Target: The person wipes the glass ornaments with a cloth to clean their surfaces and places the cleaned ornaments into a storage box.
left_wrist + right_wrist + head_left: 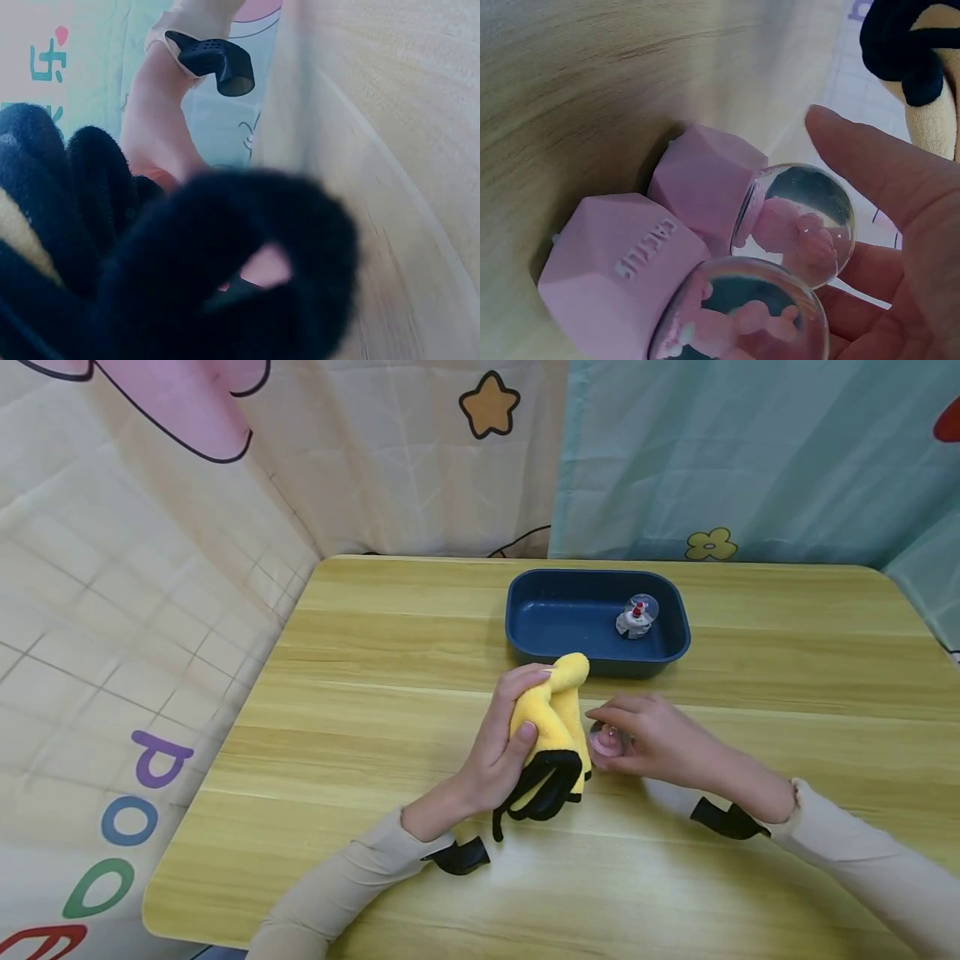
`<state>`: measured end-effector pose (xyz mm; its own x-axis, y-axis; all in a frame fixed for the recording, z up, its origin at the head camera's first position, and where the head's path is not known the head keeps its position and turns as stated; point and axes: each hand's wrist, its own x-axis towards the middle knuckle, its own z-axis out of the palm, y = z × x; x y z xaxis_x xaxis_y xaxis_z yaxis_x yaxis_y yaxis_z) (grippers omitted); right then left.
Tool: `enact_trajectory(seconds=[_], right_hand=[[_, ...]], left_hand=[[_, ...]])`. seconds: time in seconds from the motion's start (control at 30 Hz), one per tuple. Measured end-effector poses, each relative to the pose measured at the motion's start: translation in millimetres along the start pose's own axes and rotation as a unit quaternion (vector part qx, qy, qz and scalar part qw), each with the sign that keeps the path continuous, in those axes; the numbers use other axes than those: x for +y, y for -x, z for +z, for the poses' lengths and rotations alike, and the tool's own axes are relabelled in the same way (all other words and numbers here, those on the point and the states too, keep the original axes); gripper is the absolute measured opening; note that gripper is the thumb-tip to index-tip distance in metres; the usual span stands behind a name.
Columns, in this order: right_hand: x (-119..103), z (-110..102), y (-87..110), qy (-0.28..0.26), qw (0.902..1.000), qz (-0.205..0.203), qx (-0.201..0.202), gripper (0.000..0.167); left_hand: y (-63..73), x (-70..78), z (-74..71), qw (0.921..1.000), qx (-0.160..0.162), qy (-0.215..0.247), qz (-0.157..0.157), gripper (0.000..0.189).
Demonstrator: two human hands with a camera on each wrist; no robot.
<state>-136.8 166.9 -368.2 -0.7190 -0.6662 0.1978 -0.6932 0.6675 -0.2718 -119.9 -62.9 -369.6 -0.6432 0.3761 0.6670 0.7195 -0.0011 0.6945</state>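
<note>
My left hand grips a bunched yellow cloth with black edging above the middle of the table. Loops of that black edging hang large and blurred across the left wrist view. Close to its right, my right hand reaches around a small pink globe ornament. Seen from the right wrist, two such ornaments stand side by side, each with a faceted pink base and a clear dome. The nearer base reads "CACTUS". Fingers lie behind the domes, while the thumb stretches out apart from them.
A dark blue rectangular basin stands at the table's back. Inside it, at the right, lies a small clear-domed ornament with white and red parts. Printed curtains enclose the wooden table at the back and left.
</note>
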Motion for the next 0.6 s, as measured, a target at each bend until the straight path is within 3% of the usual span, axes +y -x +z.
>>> enact_trajectory(seconds=[0.4,0.6], right_hand=[[-1.7,5.0,0.0,-0.013,0.9996,0.022,-0.016,0.044],[-2.1,1.9,1.5,-0.036,0.9984,0.018,0.039,0.047]], left_hand=[[2.1,-0.8,1.1,1.0000,-0.001,0.002,0.000,0.057],[0.8,-1.7,0.2,0.9999,0.011,-0.004,0.005,0.057]])
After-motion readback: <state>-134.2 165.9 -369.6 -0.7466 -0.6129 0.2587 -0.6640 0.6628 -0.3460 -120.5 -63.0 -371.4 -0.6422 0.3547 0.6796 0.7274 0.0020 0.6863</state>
